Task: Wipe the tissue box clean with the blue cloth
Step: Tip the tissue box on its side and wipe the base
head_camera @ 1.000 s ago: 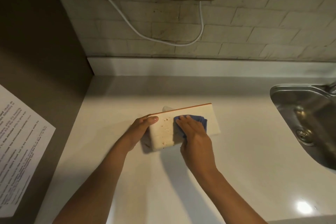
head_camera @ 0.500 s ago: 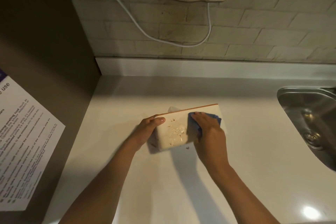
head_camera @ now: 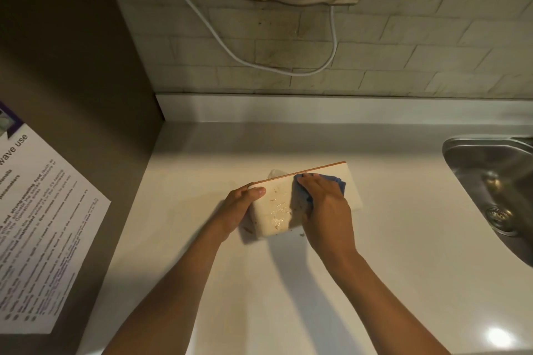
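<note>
Rightward since the earlier frame, the right hand (head_camera: 326,204) presses the blue cloth (head_camera: 336,183) with flat fingers onto the smeared tissue box (head_camera: 274,210), mid-counter. Left hand (head_camera: 240,206) grips the box's left end; light, crushable card, so best braced there.

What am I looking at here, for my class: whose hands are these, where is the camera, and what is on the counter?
No machine here: a person wears a camera on the head, looking down at their own arms. On the white counter lies a pale tissue box, smeared with brownish grime near its left end. The left hand grips that end to steady it. The right hand presses a blue cloth onto the box's top. A steel sink sits to the right, a printed notice hangs on the left, and a white cable loops across the tiled wall.
</note>
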`<act>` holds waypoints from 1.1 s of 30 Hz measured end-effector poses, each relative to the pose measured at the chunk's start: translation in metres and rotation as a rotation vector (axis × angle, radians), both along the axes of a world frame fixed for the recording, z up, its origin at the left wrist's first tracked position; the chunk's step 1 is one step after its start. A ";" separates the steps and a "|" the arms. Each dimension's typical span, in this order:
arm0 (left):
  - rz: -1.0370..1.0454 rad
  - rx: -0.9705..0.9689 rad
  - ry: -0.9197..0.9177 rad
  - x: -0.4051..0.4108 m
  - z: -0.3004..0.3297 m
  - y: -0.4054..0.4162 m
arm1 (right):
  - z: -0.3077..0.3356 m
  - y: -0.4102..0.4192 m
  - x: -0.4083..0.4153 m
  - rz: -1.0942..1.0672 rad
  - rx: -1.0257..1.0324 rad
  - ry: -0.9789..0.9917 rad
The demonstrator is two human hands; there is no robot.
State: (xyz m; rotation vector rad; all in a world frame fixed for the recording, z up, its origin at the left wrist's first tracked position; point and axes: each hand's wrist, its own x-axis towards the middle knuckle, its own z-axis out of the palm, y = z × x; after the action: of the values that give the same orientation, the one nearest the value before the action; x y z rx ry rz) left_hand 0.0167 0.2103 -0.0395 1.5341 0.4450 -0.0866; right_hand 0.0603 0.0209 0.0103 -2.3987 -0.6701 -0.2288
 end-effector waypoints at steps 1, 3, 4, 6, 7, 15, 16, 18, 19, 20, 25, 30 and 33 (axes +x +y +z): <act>0.005 -0.001 0.000 0.000 -0.001 0.000 | 0.001 0.004 -0.003 -0.007 0.005 -0.001; 0.003 0.000 -0.002 -0.001 -0.002 0.001 | -0.002 0.006 -0.013 0.017 0.006 -0.019; -0.007 0.002 -0.002 -0.001 -0.004 0.001 | -0.005 0.002 -0.019 0.037 0.001 -0.037; -0.029 0.014 -0.006 0.000 -0.005 0.001 | -0.006 -0.009 -0.021 0.060 -0.006 -0.070; -0.027 0.012 -0.008 0.000 -0.005 0.001 | -0.003 -0.012 -0.016 0.050 0.000 -0.064; 0.000 -0.012 -0.017 0.000 -0.008 0.000 | 0.004 0.013 -0.026 0.105 -0.028 -0.080; -0.005 -0.021 -0.019 0.000 -0.008 -0.001 | 0.001 0.008 -0.029 0.120 -0.026 -0.085; -0.012 -0.024 -0.026 0.000 -0.007 -0.002 | 0.000 -0.005 -0.024 0.112 -0.012 -0.078; -0.007 -0.023 -0.028 0.000 -0.007 -0.003 | 0.001 -0.008 -0.017 0.089 -0.004 -0.056; 0.004 -0.026 -0.026 0.000 -0.007 -0.002 | 0.003 -0.009 -0.010 0.058 0.003 -0.039; 0.012 -0.019 -0.035 -0.001 -0.007 -0.001 | 0.013 0.016 -0.012 0.036 -0.010 -0.039; -0.027 -0.015 -0.056 -0.001 -0.010 0.000 | 0.004 0.003 -0.030 0.131 -0.023 -0.077; -0.015 -0.007 -0.064 -0.002 -0.007 -0.003 | 0.010 0.001 -0.009 0.031 0.018 -0.034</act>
State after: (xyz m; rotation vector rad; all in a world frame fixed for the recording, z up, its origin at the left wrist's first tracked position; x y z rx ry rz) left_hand 0.0147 0.2071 -0.0469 1.5293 0.3825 -0.0503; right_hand 0.0513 0.0214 0.0206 -2.3708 -0.7171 -0.2617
